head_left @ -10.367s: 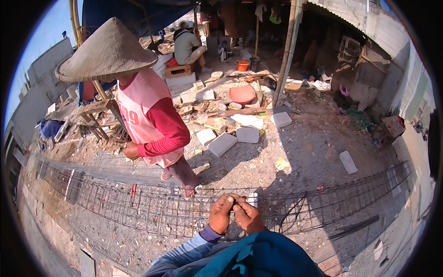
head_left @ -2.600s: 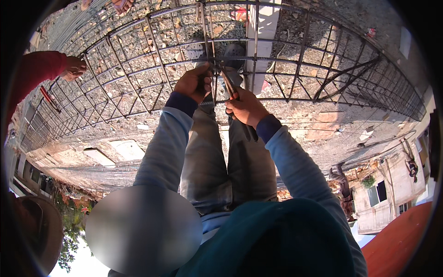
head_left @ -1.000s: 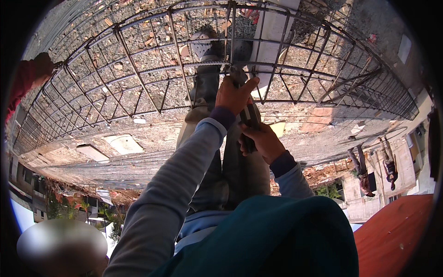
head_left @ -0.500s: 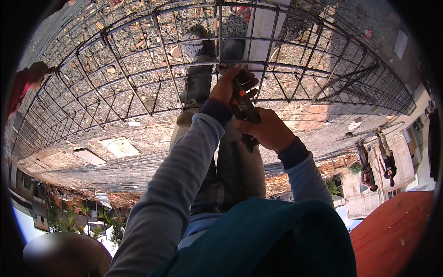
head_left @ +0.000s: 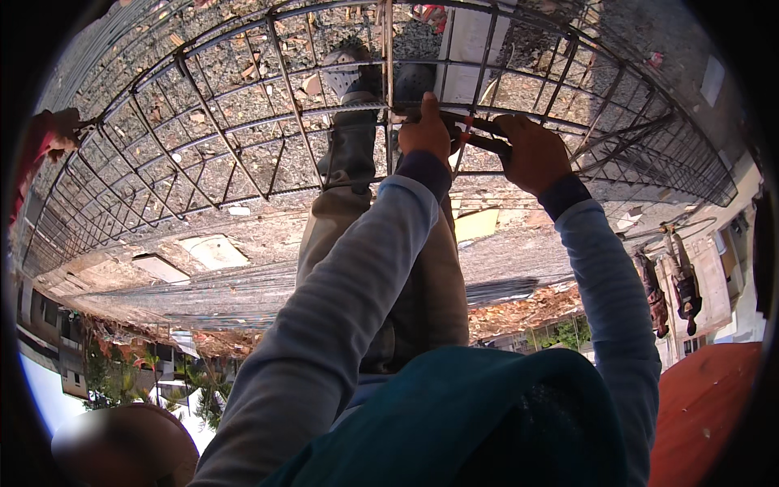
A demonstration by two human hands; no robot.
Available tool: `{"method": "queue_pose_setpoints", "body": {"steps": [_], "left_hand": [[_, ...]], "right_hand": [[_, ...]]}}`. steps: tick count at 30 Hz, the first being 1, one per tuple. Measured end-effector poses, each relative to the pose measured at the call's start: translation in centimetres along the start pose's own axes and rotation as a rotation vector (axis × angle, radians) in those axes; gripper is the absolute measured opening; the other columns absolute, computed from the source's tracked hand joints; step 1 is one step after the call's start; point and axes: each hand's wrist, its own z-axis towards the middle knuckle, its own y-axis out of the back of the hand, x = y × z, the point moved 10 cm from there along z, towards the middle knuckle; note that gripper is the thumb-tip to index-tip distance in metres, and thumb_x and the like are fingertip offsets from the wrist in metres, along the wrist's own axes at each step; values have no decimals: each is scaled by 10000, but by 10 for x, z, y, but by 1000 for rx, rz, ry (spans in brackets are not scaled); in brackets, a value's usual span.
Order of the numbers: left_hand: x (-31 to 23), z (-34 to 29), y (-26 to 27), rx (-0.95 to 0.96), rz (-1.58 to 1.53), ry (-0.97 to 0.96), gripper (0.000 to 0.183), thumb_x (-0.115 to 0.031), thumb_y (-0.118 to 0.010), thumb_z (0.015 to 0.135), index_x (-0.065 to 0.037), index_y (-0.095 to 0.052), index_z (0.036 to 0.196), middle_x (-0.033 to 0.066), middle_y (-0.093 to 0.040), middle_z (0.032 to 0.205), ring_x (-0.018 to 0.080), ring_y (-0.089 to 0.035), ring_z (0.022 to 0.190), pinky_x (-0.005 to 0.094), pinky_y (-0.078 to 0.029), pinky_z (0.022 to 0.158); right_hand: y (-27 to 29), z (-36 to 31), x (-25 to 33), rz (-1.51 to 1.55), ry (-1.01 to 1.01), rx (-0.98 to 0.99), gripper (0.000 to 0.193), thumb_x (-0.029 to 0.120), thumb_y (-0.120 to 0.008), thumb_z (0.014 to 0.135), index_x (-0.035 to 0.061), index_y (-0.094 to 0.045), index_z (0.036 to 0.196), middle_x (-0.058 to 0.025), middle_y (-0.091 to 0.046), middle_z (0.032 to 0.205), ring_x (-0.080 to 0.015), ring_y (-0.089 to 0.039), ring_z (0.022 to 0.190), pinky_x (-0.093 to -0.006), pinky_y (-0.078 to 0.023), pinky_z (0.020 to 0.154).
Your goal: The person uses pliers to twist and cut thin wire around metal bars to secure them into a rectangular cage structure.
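My right hand [head_left: 535, 154] is wrapped round the ends of a pair of dark long-handled pincers [head_left: 487, 144] with orange bands. The two handles stand somewhat apart. The jaws are hidden behind my left hand [head_left: 426, 134], which is closed at a bar crossing of the steel rebar cage [head_left: 235, 146]. My left thumb points up along the bars. Whatever those fingers grip is too small or covered to make out. The cage stretches in front of me from far left to far right, with thin crossbars between long ribbed rods.
My shoes [head_left: 345, 73] are on gravel among the cage bars. A pale plank [head_left: 466, 57] lies beyond. At the left edge, another person's hand [head_left: 61, 134] in a red sleeve touches the cage. Two people [head_left: 686, 284] stand farther off at right. Orange sheeting [head_left: 706, 406] fills the lower right.
My right hand has moved right, drawing the pincers' handles out sideways from near upright. My left hand has shifted slightly right and stays at the cage bars.
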Motion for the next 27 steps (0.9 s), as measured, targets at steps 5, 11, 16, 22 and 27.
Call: {"method": "queue_pose_setpoints", "body": {"steps": [5,11,16,22,27], "left_hand": [[-5,7,-2,65,109,-101,369,-410,-489,946,-56,-583,892,84,-661,757,181,-622,570,317,-482,496],[-4,0,2,51,109,-17,374,-432,-540,917,-64,-597,884,50,-629,730,151,-602,598,302,-488,531],[-9,-17,23,68,120,-119,345,-414,-627,865,-72,-609,899,28,-627,757,132,-606,658,292,-487,563],[-13,-30,5,456,-244,153,411,-420,-578,893,-38,-559,1045,95,-640,912,215,-627,846,349,-520,696],[-10,-17,-2,556,-334,152,301,-394,-469,955,-108,-528,883,-18,-440,620,165,-472,547,357,-463,554]], "right_hand": [[0,31,-18,-20,105,45,249,70,-640,716,94,-594,959,-120,-636,871,-335,-633,788,-405,-516,688],[6,55,-15,-93,97,211,127,170,-612,753,97,-637,854,-137,-653,823,-333,-637,816,-439,-512,748],[-61,-26,-4,471,-265,446,239,269,-661,802,37,-609,782,-112,-596,647,-248,-601,603,-373,-480,595],[-102,-87,98,1759,-814,766,229,267,-654,863,76,-557,781,1,-497,603,-105,-499,479,-280,-390,434],[-96,-86,96,1753,-672,786,237,297,-622,888,71,-555,868,-40,-588,712,-129,-601,583,-318,-460,494]]}}
